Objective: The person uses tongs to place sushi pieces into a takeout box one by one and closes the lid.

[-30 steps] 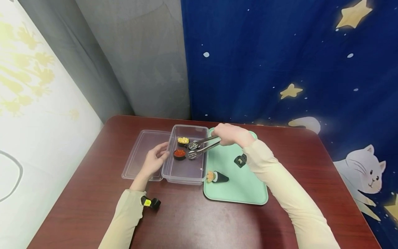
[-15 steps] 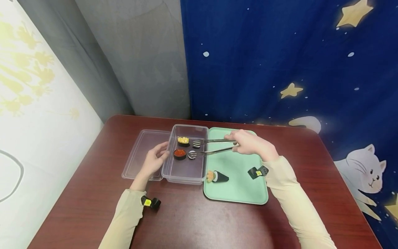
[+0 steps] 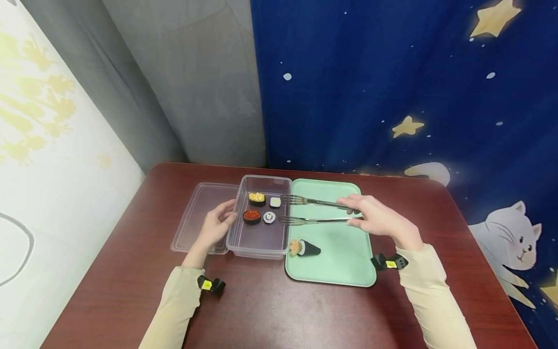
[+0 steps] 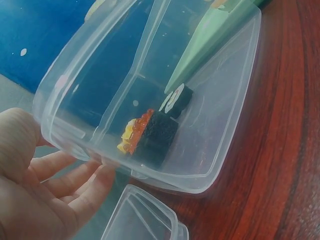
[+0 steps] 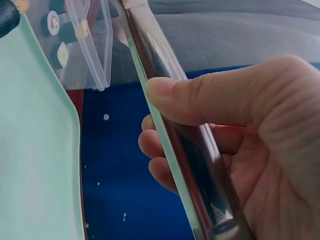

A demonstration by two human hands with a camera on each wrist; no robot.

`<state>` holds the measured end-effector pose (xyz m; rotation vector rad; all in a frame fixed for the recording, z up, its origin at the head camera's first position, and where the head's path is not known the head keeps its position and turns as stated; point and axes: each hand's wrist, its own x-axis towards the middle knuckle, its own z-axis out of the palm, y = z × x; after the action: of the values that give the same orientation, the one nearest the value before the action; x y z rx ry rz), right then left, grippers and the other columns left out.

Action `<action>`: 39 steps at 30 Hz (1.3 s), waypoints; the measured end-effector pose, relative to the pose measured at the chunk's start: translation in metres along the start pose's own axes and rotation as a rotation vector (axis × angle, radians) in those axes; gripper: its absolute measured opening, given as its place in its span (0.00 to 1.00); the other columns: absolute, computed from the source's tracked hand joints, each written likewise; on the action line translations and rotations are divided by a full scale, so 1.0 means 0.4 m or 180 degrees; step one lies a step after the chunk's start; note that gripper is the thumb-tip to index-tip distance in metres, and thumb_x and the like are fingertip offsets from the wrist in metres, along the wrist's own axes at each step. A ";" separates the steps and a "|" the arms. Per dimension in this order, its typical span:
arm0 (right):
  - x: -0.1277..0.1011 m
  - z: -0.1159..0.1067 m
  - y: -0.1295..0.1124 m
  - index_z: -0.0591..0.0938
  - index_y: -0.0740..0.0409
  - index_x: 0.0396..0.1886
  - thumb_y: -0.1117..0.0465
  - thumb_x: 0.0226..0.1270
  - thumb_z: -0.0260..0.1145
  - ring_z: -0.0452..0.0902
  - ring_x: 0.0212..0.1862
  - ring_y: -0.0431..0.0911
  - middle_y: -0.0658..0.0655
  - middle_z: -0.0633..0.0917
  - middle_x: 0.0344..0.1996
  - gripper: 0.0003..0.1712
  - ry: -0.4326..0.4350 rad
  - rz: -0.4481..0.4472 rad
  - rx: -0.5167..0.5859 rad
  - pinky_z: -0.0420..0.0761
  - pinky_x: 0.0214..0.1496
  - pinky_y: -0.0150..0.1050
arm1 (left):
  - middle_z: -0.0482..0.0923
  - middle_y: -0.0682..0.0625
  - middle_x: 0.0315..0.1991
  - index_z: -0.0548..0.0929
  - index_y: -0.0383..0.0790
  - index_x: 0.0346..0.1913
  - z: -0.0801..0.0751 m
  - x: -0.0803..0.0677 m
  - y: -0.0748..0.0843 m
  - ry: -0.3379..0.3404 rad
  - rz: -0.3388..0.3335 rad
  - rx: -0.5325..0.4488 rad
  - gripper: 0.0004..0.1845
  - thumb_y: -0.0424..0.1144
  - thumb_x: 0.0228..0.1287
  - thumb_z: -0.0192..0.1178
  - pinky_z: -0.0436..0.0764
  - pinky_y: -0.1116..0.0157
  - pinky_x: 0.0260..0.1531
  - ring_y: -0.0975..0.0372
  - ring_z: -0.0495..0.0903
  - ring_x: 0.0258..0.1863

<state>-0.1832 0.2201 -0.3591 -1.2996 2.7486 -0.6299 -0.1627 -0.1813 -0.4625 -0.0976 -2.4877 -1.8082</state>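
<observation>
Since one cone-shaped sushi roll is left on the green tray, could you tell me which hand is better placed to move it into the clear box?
Probably the right hand: it holds the tongs, open above the tray, close to the cone roll. The left hand rests against the box, steadying it.

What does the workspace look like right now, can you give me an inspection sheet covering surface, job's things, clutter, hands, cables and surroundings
Surface: dark red wooden table.
Job's things: clear plastic container holding four sushi pieces: a yellow-topped one, a red-topped one and two small rolls. Green tray beside it carries a cone-shaped hand roll. Metal tongs are spread open and empty above the tray.
Clutter: clear lid lying left of the container.
Hands: left hand rests against the container's left wall; right hand grips the tongs.
Cables: nothing seen.
Surroundings: grey curtain, blue starry cloth with a cat, white patterned wall on the left.
</observation>
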 end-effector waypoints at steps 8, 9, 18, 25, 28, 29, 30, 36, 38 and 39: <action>-0.094 0.033 0.021 0.75 0.71 0.55 0.71 0.49 0.71 0.71 0.37 0.44 0.59 0.80 0.44 0.30 0.0245 -0.0038 0.0057 0.75 0.35 0.38 | 0.73 0.32 0.57 0.69 0.27 0.62 -0.001 -0.001 -0.004 -0.0019 0.0010 -0.0024 0.23 0.25 0.63 0.54 0.79 0.57 0.50 0.44 0.76 0.53; -0.106 0.039 0.024 0.75 0.71 0.55 0.71 0.49 0.71 0.70 0.36 0.42 0.57 0.80 0.42 0.30 0.0272 -0.0030 0.0076 0.74 0.34 0.37 | 0.73 0.32 0.56 0.69 0.27 0.62 -0.001 0.000 -0.003 -0.0017 0.0002 -0.0025 0.23 0.25 0.63 0.55 0.79 0.57 0.50 0.45 0.76 0.53; -0.194 0.103 0.048 0.75 0.70 0.52 0.74 0.46 0.71 0.70 0.32 0.38 0.51 0.78 0.36 0.29 0.0376 -0.0073 0.0401 0.75 0.30 0.36 | 0.72 0.33 0.58 0.69 0.27 0.62 0.000 -0.001 -0.004 -0.0011 0.0028 0.0013 0.23 0.26 0.64 0.55 0.78 0.56 0.51 0.44 0.75 0.53; -0.225 0.144 0.058 0.75 0.71 0.52 0.74 0.46 0.71 0.68 0.29 0.42 0.51 0.74 0.30 0.30 0.0319 -0.0050 0.0559 0.72 0.27 0.36 | 0.74 0.32 0.55 0.71 0.27 0.60 0.000 -0.007 -0.006 0.0061 0.0315 -0.0029 0.22 0.28 0.62 0.56 0.81 0.61 0.46 0.48 0.79 0.49; -0.230 0.157 0.062 0.75 0.71 0.53 0.73 0.47 0.71 0.68 0.29 0.43 0.52 0.74 0.31 0.29 0.0252 -0.0020 0.0631 0.71 0.26 0.35 | 0.74 0.32 0.55 0.71 0.27 0.60 0.000 -0.005 -0.006 0.0067 0.0233 -0.0012 0.22 0.28 0.62 0.56 0.80 0.58 0.48 0.46 0.78 0.50; -0.232 0.161 0.063 0.75 0.71 0.53 0.73 0.48 0.71 0.68 0.28 0.43 0.52 0.74 0.31 0.29 0.0225 -0.0008 0.0652 0.71 0.26 0.35 | 0.73 0.32 0.55 0.70 0.28 0.61 -0.001 -0.004 -0.006 0.0040 0.0167 0.0015 0.23 0.28 0.63 0.55 0.79 0.56 0.49 0.45 0.77 0.51; -0.233 0.164 0.064 0.75 0.71 0.53 0.72 0.48 0.71 0.68 0.28 0.43 0.52 0.74 0.31 0.29 0.0202 0.0001 0.0667 0.70 0.26 0.34 | 0.73 0.32 0.56 0.70 0.28 0.61 -0.001 -0.003 -0.006 0.0029 0.0124 0.0030 0.23 0.27 0.63 0.55 0.79 0.56 0.50 0.44 0.76 0.52; -0.238 0.179 0.071 0.75 0.71 0.53 0.72 0.47 0.71 0.69 0.30 0.44 0.54 0.77 0.33 0.29 0.0114 -0.0015 0.0637 0.71 0.28 0.32 | 0.73 0.31 0.56 0.69 0.28 0.62 -0.001 -0.001 -0.003 -0.0014 -0.0012 0.0002 0.23 0.26 0.64 0.55 0.77 0.56 0.52 0.44 0.76 0.53; -0.238 0.181 0.072 0.75 0.71 0.53 0.72 0.47 0.71 0.70 0.31 0.44 0.57 0.79 0.37 0.30 0.0086 -0.0013 0.0618 0.73 0.28 0.34 | 0.73 0.31 0.56 0.69 0.28 0.62 -0.001 -0.002 -0.001 -0.0002 -0.0021 0.0003 0.23 0.26 0.64 0.55 0.77 0.57 0.52 0.44 0.76 0.53; -0.238 0.182 0.072 0.75 0.72 0.53 0.72 0.47 0.71 0.70 0.32 0.44 0.58 0.79 0.39 0.30 0.0073 -0.0008 0.0605 0.73 0.29 0.35 | 0.73 0.31 0.56 0.69 0.28 0.62 -0.001 -0.001 -0.001 0.0007 -0.0023 0.0008 0.23 0.26 0.64 0.55 0.77 0.57 0.52 0.44 0.76 0.53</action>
<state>-0.1278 0.2824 -0.4498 -1.2614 2.6276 -0.8865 -0.1622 -0.1819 -0.4629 -0.0866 -2.4921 -1.8069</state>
